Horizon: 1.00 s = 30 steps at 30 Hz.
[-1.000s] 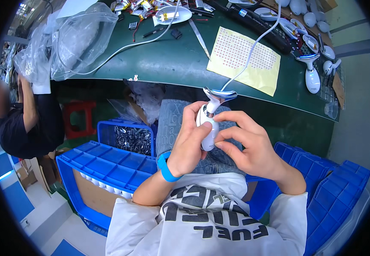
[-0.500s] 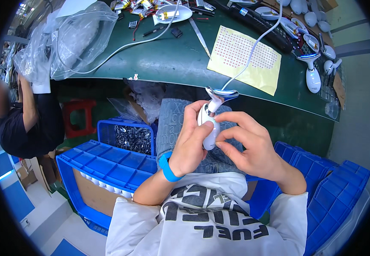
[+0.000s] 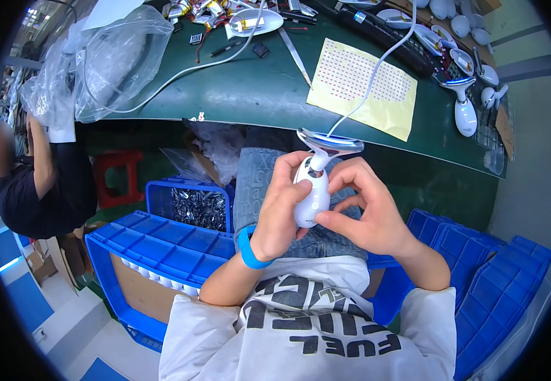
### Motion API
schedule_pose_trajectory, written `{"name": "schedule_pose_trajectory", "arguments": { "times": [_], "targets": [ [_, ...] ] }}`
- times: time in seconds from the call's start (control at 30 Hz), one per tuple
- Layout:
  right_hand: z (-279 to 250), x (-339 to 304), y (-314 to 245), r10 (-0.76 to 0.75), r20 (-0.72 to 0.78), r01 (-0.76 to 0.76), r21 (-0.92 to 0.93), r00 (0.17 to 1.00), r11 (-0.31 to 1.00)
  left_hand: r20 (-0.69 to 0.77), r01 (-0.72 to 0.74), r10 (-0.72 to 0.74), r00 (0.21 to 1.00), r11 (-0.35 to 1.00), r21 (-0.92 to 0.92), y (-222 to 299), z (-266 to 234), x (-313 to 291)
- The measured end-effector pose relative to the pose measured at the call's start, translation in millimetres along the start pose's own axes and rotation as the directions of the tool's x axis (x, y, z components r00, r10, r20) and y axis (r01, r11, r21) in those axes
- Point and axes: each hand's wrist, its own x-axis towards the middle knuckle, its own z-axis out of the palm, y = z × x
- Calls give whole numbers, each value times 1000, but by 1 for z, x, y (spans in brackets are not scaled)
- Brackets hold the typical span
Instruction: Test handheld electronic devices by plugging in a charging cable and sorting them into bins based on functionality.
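Note:
A white handheld neck massager [image 3: 314, 198] with a wide, shiny T-shaped head is held over my lap, just off the bench's near edge. My left hand [image 3: 280, 213], with a blue wristband, wraps round its left side, thumb on its front. My right hand [image 3: 367, 209] grips its right side with curled fingers, the thumb at the lower part of the body. A white cable [image 3: 367, 95] runs down from the bench and passes out of sight behind the massager's head, so I cannot tell whether it joins it.
On the green bench [image 3: 250, 95] lie a yellow sticker sheet [image 3: 364, 89], tweezers [image 3: 295, 56], small batteries [image 3: 209, 14] and another massager [image 3: 464, 114]. Plastic bags [image 3: 123, 60] cover its left end. Blue crates [image 3: 161, 244] flank me. Left, a person [image 3: 47, 184] sits near a red stool [image 3: 118, 174].
The massager has turned in my hands, so its front and wide head show more fully. My right hand's fingers have shifted along its side.

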Motion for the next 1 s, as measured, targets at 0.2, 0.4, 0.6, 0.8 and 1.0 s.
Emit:
{"name": "schedule_pose_trajectory", "arguments": {
  "times": [0.2, 0.4, 0.6, 0.8, 1.0],
  "targets": [
    [14, -5, 17, -141, -110, 139, -24, 984, 990, 51, 31, -25, 998, 991, -130, -1, -3, -3],
    [25, -2, 15, -121, -66, 133, 212, 990, 968, 115, 49, -15, 993, 953, -300, -2, -24, -12],
    [49, 4, 27, -114, 51, 98, 249, 992, 964, 204, 14, 90, 975, 888, -460, -3, -74, -41],
    [81, 10, 34, -4, 176, -31, 199, 984, 979, 104, -66, 105, 989, 942, -328, 12, -106, -80],
    [68, 41, 19, -492, 44, 454, -465, 870, 760, -89, -172, 148, 985, 897, -406, 8, -126, -99]
  ]
}}
